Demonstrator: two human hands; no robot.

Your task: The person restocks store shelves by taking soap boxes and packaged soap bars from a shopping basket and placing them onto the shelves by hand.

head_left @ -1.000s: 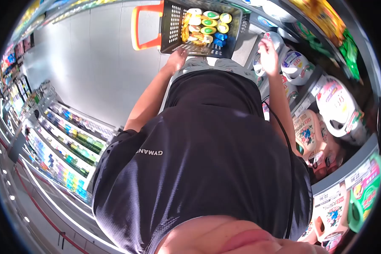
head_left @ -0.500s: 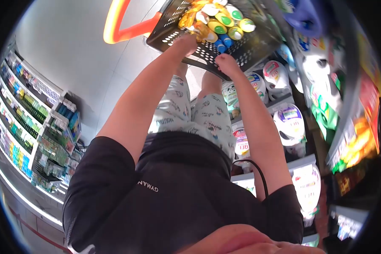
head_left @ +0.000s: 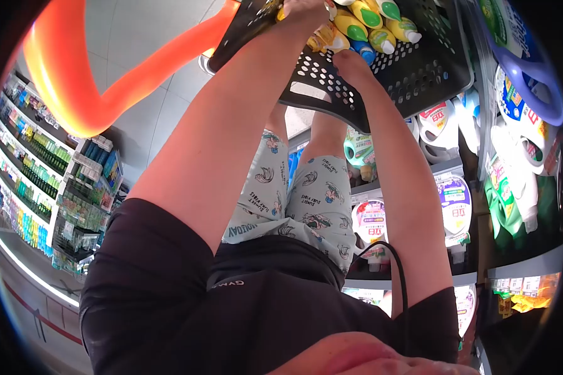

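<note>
My left hand (head_left: pixel 306 9) is at the top edge of the view, over yellow packages (head_left: pixel 320 40) in the black perforated basket (head_left: pixel 419 75). Its fingers look curled, but what they hold is hidden. My right hand (head_left: pixel 353 67) is closed at the basket's near side, close to a blue bottle (head_left: pixel 363 52); its fingertips and anything in them are hidden. Several yellow bottles with green or white caps (head_left: pixel 351 26) lie together in the basket. An orange handle (head_left: pixel 97 103) reaches out from the basket's left side.
On the right, shelves (head_left: pixel 525 257) carry white detergent bottles (head_left: pixel 455 203), a purple-handled bottle (head_left: pixel 532 87) and green bottles. Shelves of small bottles (head_left: pixel 34 150) stand at the far left beyond the grey floor (head_left: pixel 141 125). My legs (head_left: pixel 316 181) are just below the basket.
The basket and its orange handle appear larger and closer. Both hands came to the basket from apart; my left hand has since shifted up and right over the contents.
</note>
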